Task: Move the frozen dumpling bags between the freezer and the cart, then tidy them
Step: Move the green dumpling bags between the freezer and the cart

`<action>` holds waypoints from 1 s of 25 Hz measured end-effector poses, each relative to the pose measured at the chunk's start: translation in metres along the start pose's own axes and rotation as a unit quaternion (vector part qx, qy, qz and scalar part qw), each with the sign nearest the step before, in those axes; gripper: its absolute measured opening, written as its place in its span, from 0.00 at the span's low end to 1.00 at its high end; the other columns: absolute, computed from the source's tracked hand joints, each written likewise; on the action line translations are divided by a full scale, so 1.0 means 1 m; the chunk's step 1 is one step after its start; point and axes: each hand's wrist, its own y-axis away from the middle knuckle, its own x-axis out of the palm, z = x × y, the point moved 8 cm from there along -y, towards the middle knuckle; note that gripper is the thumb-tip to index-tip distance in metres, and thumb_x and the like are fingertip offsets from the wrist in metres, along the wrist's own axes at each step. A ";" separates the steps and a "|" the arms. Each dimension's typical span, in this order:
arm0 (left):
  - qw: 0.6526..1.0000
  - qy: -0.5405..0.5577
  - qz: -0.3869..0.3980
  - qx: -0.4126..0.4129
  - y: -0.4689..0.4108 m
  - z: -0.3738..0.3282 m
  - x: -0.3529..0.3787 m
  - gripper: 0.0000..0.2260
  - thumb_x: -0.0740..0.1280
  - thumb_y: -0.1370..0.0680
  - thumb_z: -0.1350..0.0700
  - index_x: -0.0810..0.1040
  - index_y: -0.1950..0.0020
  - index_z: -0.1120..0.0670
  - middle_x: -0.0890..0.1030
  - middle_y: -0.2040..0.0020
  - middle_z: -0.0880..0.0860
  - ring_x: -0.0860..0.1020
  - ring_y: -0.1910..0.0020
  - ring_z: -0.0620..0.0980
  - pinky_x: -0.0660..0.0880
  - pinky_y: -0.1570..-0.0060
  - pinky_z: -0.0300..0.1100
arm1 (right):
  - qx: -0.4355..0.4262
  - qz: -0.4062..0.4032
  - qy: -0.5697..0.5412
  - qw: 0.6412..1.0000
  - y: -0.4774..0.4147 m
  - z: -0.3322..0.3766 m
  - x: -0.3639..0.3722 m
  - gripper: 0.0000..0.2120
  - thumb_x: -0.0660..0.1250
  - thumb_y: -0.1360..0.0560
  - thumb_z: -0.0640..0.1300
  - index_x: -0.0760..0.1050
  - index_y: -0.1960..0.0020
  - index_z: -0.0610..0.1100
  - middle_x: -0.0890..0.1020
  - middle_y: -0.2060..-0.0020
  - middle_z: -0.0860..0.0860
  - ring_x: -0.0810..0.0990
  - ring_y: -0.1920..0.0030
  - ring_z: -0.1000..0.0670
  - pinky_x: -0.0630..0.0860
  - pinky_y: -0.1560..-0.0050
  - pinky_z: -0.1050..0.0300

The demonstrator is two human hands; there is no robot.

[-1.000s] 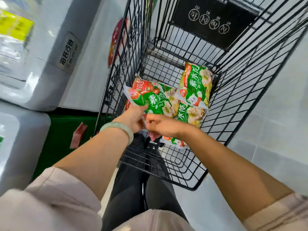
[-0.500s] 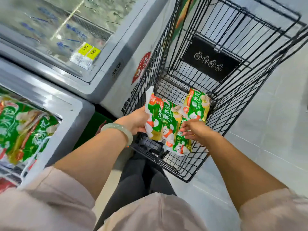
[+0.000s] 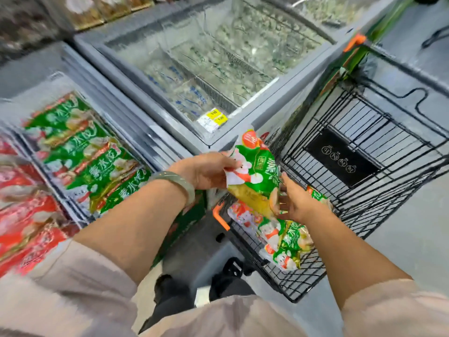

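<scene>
Green bag (image 3: 255,176) up in the air, over the cart's (image 3: 364,113) near corner, just beside the freezer (image 3: 116,110)! On its top edge the left hand's (image 3: 209,170) grip is clamped tight; the right hand (image 3: 295,200), fingers spread apart, props the lower side. Best play, I'd say: support that slack weight from below, swing it across flat, and lay it in line with the green rows (image 3: 97,161), not among the red packs (image 3: 29,215). Down in the cart, at least two more bags (image 3: 286,242) lie on the wire floor.
</scene>
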 end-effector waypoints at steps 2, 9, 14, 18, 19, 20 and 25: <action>0.998 0.048 0.013 0.024 0.033 -0.008 -0.022 0.10 0.55 0.18 0.63 0.75 0.44 0.59 0.83 0.54 0.54 0.83 0.62 0.47 0.81 0.59 0.40 | -0.018 0.036 -0.064 0.997 0.007 0.007 0.039 0.27 0.59 0.28 0.68 0.73 0.67 0.44 0.76 0.73 0.49 0.72 0.74 0.51 0.68 0.69 0.63; 0.993 0.069 -0.087 0.036 0.142 0.015 -0.161 0.09 0.55 0.18 0.61 0.74 0.48 0.57 0.83 0.58 0.52 0.83 0.65 0.46 0.80 0.61 0.39 | -0.086 0.080 -0.006 0.993 0.045 0.018 0.189 0.22 0.55 0.21 0.58 0.78 0.56 0.43 0.85 0.69 0.47 0.82 0.74 0.52 0.81 0.70 0.59; 0.986 0.048 -0.150 0.046 0.206 0.036 -0.246 0.13 0.55 0.17 0.52 0.77 0.51 0.56 0.84 0.60 0.51 0.83 0.63 0.46 0.75 0.58 0.41 | -0.188 0.033 0.129 0.973 0.054 0.048 0.278 0.17 0.56 0.20 0.53 0.77 0.46 0.43 0.82 0.50 0.46 0.82 0.63 0.50 0.78 0.53 0.50; 0.968 0.034 -0.245 0.045 0.233 0.058 -0.304 0.20 0.56 0.18 0.46 0.74 0.36 0.58 0.80 0.42 0.55 0.79 0.42 0.54 0.75 0.51 0.44 | -0.252 0.056 0.200 0.945 0.072 0.065 0.346 0.13 0.57 0.19 0.49 0.74 0.54 0.41 0.80 0.58 0.46 0.78 0.59 0.46 0.78 0.53 0.49; 0.962 0.042 -0.268 0.044 0.235 0.067 -0.318 0.20 0.57 0.19 0.46 0.74 0.35 0.59 0.79 0.40 0.56 0.78 0.40 0.55 0.75 0.49 0.45 | -0.265 0.059 0.216 0.938 0.077 0.067 0.362 0.11 0.58 0.20 0.48 0.71 0.58 0.44 0.79 0.61 0.47 0.77 0.62 0.48 0.76 0.58 0.53; 0.954 0.056 -0.290 0.040 0.238 0.077 -0.331 0.20 0.57 0.19 0.47 0.74 0.35 0.59 0.79 0.39 0.56 0.77 0.40 0.54 0.75 0.46 0.47 | -0.274 0.064 0.230 0.932 0.077 0.068 0.377 0.11 0.60 0.20 0.47 0.68 0.60 0.46 0.77 0.64 0.48 0.75 0.65 0.50 0.73 0.63 0.57; 0.916 0.203 -0.345 0.028 0.235 0.122 -0.369 0.16 0.59 0.19 0.51 0.76 0.38 0.59 0.77 0.35 0.56 0.76 0.43 0.52 0.75 0.51 0.46 | -0.312 0.144 0.291 0.893 0.073 0.073 0.448 0.13 0.62 0.22 0.42 0.64 0.64 0.48 0.71 0.69 0.49 0.70 0.70 0.52 0.67 0.70 0.58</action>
